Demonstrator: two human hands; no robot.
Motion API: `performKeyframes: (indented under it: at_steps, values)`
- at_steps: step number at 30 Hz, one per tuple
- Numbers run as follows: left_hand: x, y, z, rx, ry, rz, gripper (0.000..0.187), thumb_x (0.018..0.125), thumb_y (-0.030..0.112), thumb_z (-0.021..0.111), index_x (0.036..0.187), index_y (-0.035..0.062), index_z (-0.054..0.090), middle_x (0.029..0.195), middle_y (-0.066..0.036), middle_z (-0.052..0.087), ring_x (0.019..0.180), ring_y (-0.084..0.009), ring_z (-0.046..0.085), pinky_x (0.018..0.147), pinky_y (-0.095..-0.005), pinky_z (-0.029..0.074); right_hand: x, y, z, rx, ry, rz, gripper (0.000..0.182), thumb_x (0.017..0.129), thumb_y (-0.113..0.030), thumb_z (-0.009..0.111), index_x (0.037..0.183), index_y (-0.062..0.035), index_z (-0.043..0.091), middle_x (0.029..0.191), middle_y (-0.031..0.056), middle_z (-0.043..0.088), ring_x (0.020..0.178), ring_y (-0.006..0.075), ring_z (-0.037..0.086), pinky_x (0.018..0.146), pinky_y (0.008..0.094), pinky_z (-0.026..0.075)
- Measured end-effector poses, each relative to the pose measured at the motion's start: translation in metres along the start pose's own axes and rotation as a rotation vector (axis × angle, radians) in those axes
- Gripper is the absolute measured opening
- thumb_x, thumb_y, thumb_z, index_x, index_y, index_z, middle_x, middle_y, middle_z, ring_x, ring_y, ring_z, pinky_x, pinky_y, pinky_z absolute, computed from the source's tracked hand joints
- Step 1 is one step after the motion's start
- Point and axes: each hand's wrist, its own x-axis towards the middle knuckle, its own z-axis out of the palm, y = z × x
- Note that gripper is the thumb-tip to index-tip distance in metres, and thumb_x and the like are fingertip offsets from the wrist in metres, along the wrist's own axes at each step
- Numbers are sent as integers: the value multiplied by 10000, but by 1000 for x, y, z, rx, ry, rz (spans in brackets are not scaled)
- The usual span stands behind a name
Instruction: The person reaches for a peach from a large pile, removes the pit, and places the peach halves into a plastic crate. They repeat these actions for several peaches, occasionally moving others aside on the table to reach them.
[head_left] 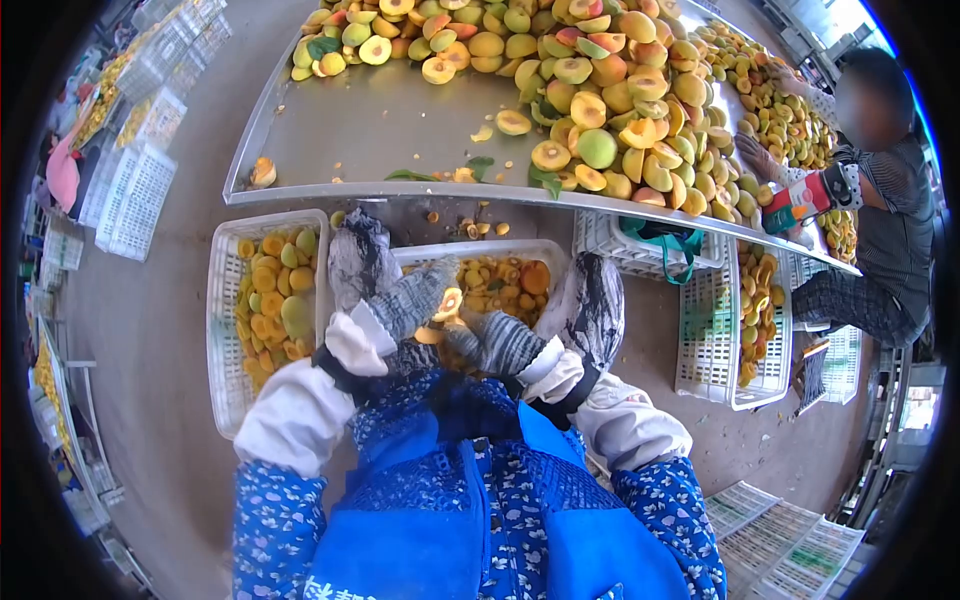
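My left hand (410,298), in a grey knit glove, is closed on a cut peach half (450,303) with its pit cavity facing up. A second peach piece (428,335) shows just below, between the two gloves. My right hand (500,342), gloved alike, has its fingers curled in close to these pieces; what lies inside its grip is hidden. Both hands are above a white crate (490,248) of peach pieces between my knees. Left of my leg stands another white crate (222,300) filled with yellow halves.
Ahead is a metal table (390,125) with a raised rim, heaped with peaches (600,100) whole and halved. A co-worker (885,200) reaches over its right end. Crates (710,340) stand under the table at right. Stacked white crates (135,205) line the far left.
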Motion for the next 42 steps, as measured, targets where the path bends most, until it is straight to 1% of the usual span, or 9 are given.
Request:
performKeyframes:
  at_steps: [4,8,14,15,22,28,37,40,42]
  values:
    - [9,-12,-7,-206,-172,-79,559,855,342,434,1262,-17,297,1295,-203,300,1221,-322,246,1024,-388,174,-1,-4,-3,167,-48,120,340,875,-324,403,908,-40,587,660,183,588,612,319,575,559,379,434]
    - [2,-7,0,-102,-35,-24,584,853,363,441,1269,-18,288,1309,-207,283,1237,-338,220,1033,-402,149,7,27,9,-80,208,-539,288,878,-186,405,1102,-30,499,652,164,569,524,299,547,533,360,442]
    - [-33,32,35,737,381,162,507,866,237,434,1283,-13,288,1324,-194,283,1261,-324,197,1050,-391,100,3,11,18,-348,164,-309,242,897,-168,396,1088,-65,505,745,135,601,618,226,588,519,354,455]
    - [-35,32,36,774,402,163,496,869,217,432,1285,-12,289,1326,-191,282,1265,-322,193,1053,-389,92,3,4,16,-124,155,-240,277,883,-200,410,1099,-55,503,740,179,589,594,305,570,519,394,443]
    - [-26,-7,28,526,618,262,434,880,147,397,1270,-21,313,1321,-170,303,1267,-276,213,1052,-357,118,-3,-10,5,-178,339,-99,395,851,-383,424,879,-16,568,630,229,557,590,380,557,522,457,426]
    - [-26,-28,43,-380,326,135,374,877,129,438,1217,-10,368,1160,-113,436,1055,-204,433,928,-308,349,0,-26,0,-430,180,86,607,851,-518,298,781,5,597,590,227,549,582,371,563,538,461,432]
    - [-32,-14,39,-128,411,162,378,878,130,443,1221,-10,363,1165,-114,433,1057,-200,432,926,-301,348,3,-13,3,-449,4,243,526,855,-481,332,869,-26,595,672,197,586,611,333,584,550,416,450]
    - [-35,-6,34,68,488,198,380,879,130,445,1222,-10,361,1167,-114,432,1058,-199,431,926,-299,348,-9,-17,-3,-604,-19,-60,258,813,-273,484,954,-96,607,800,182,582,535,338,541,476,418,424]
    - [-34,1,34,65,478,208,381,879,130,446,1223,-10,359,1168,-114,432,1058,-198,431,926,-298,348,-10,-3,1,-419,16,-25,358,809,-349,436,841,-19,573,605,199,564,578,361,566,513,447,439]
